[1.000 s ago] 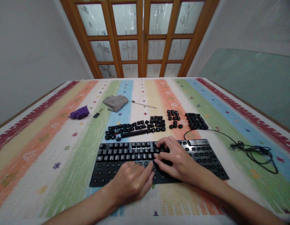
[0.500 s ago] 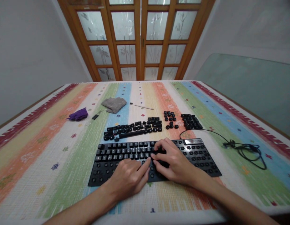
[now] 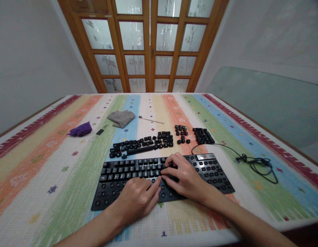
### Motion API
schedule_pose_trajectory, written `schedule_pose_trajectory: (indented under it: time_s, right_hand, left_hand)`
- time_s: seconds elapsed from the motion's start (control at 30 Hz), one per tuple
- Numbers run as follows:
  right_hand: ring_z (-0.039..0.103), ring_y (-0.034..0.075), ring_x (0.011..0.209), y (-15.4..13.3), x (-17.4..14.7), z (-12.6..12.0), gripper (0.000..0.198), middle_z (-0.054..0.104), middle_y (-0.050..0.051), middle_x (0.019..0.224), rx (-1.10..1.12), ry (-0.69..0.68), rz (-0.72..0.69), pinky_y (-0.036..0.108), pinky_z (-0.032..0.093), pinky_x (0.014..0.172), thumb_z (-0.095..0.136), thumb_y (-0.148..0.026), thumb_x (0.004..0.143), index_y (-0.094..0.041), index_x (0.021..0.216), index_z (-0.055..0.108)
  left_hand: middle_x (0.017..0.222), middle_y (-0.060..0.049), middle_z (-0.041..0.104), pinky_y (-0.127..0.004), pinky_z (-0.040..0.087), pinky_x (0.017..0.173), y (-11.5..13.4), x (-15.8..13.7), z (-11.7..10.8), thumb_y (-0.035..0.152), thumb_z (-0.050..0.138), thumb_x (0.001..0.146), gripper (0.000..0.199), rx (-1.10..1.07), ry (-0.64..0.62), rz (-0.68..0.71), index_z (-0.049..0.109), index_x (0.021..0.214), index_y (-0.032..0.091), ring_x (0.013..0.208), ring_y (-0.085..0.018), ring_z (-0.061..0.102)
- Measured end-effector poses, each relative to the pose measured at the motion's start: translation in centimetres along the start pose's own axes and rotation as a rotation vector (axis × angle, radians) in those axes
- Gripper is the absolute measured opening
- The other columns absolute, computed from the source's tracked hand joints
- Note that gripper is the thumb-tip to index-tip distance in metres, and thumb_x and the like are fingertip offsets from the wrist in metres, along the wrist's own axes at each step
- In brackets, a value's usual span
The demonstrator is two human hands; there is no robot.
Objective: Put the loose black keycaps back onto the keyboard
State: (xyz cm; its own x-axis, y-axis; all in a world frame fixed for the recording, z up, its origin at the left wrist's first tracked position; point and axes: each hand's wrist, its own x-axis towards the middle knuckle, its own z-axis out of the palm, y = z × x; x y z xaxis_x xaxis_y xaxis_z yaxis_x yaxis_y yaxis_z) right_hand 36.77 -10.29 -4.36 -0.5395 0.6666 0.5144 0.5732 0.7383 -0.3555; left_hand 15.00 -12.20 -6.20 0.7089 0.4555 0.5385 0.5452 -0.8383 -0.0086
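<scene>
A black keyboard [image 3: 103,193] lies partly stripped in front of me. Its upper rows carry keycaps [image 3: 124,169], while bare switches show in the lower rows and at the right end. My right hand [image 3: 183,176] rests over the middle, thumb and fingertips closed together around a keycap [image 3: 158,173] at the end of a fitted row; the fingers partly cover it. From the left, my left hand [image 3: 140,195] lies over the lower rows, index finger reaching to the same spot. Its other fingers are curled, and anything within them is hidden.
Loose keycaps [image 3: 142,150] lie in groups behind the keyboard, with number-pad caps [image 3: 203,136] at right. Farther back are a purple cloth [image 3: 81,129], a grey cloth [image 3: 121,118], a small wire-ended tool [image 3: 100,131] and a thin brush [image 3: 151,119]. A coiled cable [image 3: 259,166] lies right.
The whole view has shifted slightly, so the table and keyboard appear a little further left. Both hands keep nearly the same place and pose on the keyboard.
</scene>
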Motion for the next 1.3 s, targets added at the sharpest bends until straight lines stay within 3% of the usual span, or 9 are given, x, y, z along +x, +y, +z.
schedule_pose_trajectory:
  time_s: [0.47,1.1,1.2,1.3]
  right_hand:
    - [0.052,0.02,0.084,0.1,0.0,0.3,0.015,0.061,0.009,0.089,0.002,0.052,-0.017,0.035,0.047,0.073,0.06,-0.017,0.092,-0.014,0.085,0.073]
    - [0.052,0.021,0.084,-0.1,0.1,0.4,0.017,0.064,0.009,0.086,-0.011,0.004,-0.009,0.035,0.047,0.074,0.058,-0.018,0.093,-0.014,0.085,0.072]
    - [0.053,0.021,0.084,0.1,0.3,-0.3,0.016,0.064,0.008,0.088,-0.007,-0.001,-0.016,0.036,0.047,0.075,0.058,-0.018,0.092,-0.015,0.086,0.072]
    - [0.055,0.021,0.085,1.8,0.8,-2.5,0.015,0.065,0.007,0.088,-0.068,0.051,0.013,0.038,0.047,0.079,0.058,-0.018,0.091,-0.017,0.085,0.072]
  left_hand:
    - [0.064,-0.001,0.06,-0.03,0.045,0.046,-0.1,0.0,0.1,0.021,0.044,0.1,0.026,-0.011,0.026,0.013,0.064,0.112,0.009,0.049,-0.017,0.057]
    - [0.063,-0.001,0.06,-0.029,0.046,0.047,-0.1,0.1,-0.1,0.02,0.045,0.099,0.026,-0.021,0.025,0.017,0.066,0.109,0.009,0.049,-0.016,0.057]
    - [0.063,-0.001,0.06,-0.028,0.046,0.047,-0.2,0.0,-0.1,0.02,0.045,0.099,0.026,-0.024,0.021,0.019,0.065,0.11,0.009,0.049,-0.015,0.057]
    - [0.063,0.0,0.061,-0.028,0.046,0.047,-0.2,-0.2,0.1,0.022,0.045,0.1,0.025,-0.026,0.015,0.007,0.064,0.112,0.01,0.049,-0.015,0.058]
